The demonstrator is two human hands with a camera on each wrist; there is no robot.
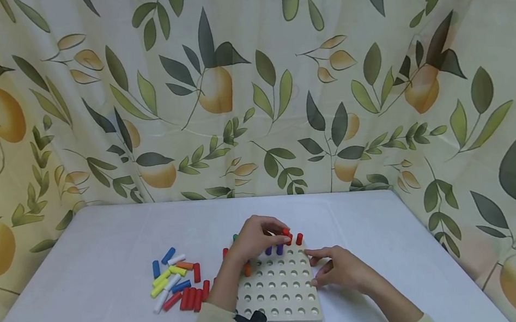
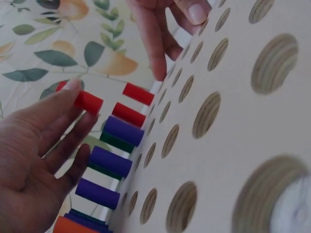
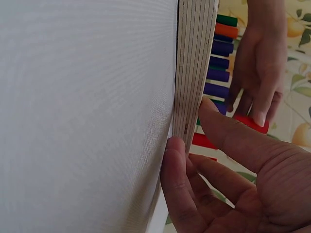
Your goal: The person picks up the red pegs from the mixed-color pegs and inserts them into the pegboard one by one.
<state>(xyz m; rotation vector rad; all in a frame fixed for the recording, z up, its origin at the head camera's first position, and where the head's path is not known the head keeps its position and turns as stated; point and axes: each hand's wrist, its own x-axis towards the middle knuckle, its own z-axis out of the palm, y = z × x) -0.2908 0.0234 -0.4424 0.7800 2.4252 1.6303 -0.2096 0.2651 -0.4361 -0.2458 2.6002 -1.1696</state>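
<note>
I have the left hand (image 1: 256, 236) pinching a red peg (image 2: 89, 102) above the pegboard's (image 1: 295, 320) far edge: likely light, stiff, best gripped up top. The right hand (image 1: 345, 270), fingers apart, touches the pegboard's right edge.

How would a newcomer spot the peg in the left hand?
On the white table, find the pegboard. At its far edge, the left hand holds a red peg between thumb and fingers. Two red pegs stand in the board close by; only this one is pinched in the hand.
</note>
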